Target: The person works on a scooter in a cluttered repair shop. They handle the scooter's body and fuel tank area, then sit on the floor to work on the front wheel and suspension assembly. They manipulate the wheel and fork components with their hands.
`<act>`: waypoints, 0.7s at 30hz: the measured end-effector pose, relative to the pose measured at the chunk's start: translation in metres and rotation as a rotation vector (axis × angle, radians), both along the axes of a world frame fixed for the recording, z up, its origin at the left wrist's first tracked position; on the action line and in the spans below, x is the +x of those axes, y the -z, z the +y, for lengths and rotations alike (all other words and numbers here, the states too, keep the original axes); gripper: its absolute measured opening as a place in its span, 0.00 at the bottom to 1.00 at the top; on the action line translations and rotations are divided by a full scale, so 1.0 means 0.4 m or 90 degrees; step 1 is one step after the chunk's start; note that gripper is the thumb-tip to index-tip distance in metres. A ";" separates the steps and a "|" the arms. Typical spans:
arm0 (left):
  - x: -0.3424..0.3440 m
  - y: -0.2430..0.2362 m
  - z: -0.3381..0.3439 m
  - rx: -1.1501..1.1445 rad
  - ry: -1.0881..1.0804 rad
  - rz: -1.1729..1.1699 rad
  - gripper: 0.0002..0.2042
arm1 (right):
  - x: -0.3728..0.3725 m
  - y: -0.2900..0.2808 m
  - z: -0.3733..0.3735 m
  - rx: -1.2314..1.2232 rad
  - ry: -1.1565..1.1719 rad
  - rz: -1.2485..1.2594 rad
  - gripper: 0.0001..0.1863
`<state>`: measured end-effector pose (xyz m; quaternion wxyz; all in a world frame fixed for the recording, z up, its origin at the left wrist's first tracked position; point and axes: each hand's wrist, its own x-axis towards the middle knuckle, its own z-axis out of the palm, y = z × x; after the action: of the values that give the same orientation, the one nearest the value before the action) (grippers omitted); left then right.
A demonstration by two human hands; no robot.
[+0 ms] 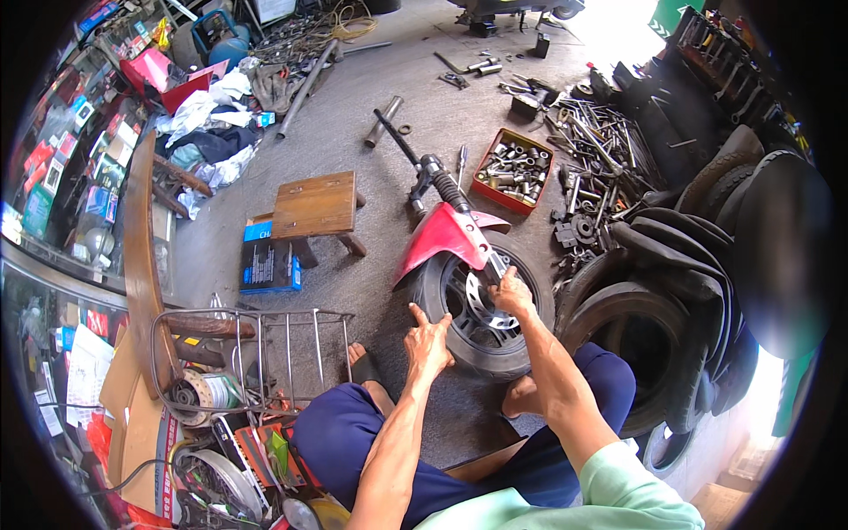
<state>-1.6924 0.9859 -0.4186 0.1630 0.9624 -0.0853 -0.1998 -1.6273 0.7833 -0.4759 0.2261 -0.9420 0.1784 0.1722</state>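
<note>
"Where is the wheel [495, 362] placed?"
"To the right of the wooden stool [314, 205] and nearer than it, with a red mudguard [437, 238] fitted."
"How are the hands held?"
"The left hand [428, 344] is spread, with nothing gripped; the right hand [514, 294] is held farther right of the stool, by the fork leg [497, 264], and whether that is grasped cannot be told."
</note>
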 end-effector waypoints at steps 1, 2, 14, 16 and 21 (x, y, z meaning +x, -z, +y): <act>0.000 0.000 0.003 -0.007 0.000 0.002 0.44 | -0.003 0.003 0.000 0.002 -0.001 -0.023 0.30; 0.001 -0.001 0.009 -0.003 -0.005 0.002 0.44 | 0.001 0.008 0.003 0.001 -0.006 -0.024 0.29; 0.001 -0.017 0.004 -0.009 -0.027 0.032 0.45 | 0.002 0.008 -0.007 -0.003 -0.021 -0.012 0.29; 0.000 -0.015 -0.001 -0.002 -0.022 0.030 0.45 | 0.002 0.019 -0.011 -0.010 -0.025 -0.008 0.30; -0.003 -0.008 0.013 -0.019 -0.022 0.006 0.45 | 0.004 0.019 0.008 -0.018 -0.014 -0.007 0.30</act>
<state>-1.6935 0.9912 -0.4155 0.1814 0.9602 -0.0711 -0.2002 -1.6259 0.7866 -0.4836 0.2120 -0.9480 0.1688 0.1670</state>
